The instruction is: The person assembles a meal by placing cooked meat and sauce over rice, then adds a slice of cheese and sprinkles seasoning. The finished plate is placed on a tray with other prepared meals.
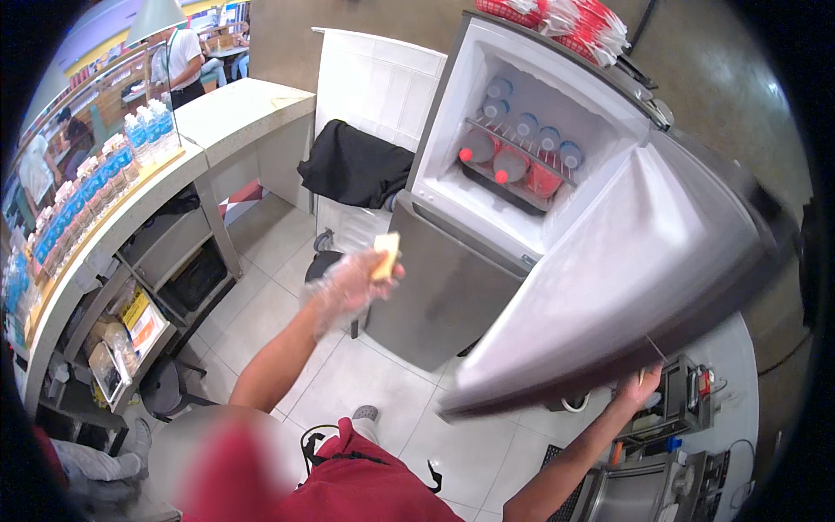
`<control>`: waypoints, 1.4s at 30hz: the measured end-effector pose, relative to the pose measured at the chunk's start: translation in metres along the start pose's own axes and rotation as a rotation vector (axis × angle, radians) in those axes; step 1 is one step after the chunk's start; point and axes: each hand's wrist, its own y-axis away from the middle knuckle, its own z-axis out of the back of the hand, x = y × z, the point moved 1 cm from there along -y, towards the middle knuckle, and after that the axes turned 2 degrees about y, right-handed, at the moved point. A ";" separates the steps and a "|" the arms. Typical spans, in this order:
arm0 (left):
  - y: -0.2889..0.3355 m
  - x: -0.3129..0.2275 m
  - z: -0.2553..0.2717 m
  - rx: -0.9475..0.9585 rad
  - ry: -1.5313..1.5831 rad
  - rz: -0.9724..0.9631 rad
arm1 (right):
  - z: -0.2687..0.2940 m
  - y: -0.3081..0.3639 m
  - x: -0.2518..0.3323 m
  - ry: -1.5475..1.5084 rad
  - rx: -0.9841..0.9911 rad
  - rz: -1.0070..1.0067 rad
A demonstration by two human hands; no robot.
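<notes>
Inside a clear plastic glove, my left hand (355, 283) is closed around a small pale-yellow block (385, 256), which looks like cheese or butter. It is held out in front of the grey refrigerator (439, 283). The freezer door (583, 270) stands swung wide to the right. My right hand (642, 388) grips the outer edge of this door, its fingers partly hidden. In the open freezer compartment (591, 109), several blue-capped bottles (525, 126) lie on a wire rack. Below them are red-capped bottles (509, 163).
Red baskets (578, 30) sit on the refrigerator. A black cloth (357, 165) hangs over a white appliance beside it. Bottled water lines the curved counter (113, 204) at left, with shelves underneath. A worktop with small appliances (683, 396) stands at right. Other people are beyond the counter.
</notes>
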 end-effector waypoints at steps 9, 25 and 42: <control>-0.042 0.082 -0.053 0.208 -0.039 0.323 | 0.023 0.058 0.045 0.207 -0.108 0.284; -0.410 -0.155 -0.244 0.224 -0.863 -0.183 | 0.030 -0.025 -0.010 0.526 -0.344 0.480; -0.426 0.033 -0.184 0.411 -0.839 -0.626 | 0.022 -0.114 -0.124 0.831 -0.295 0.333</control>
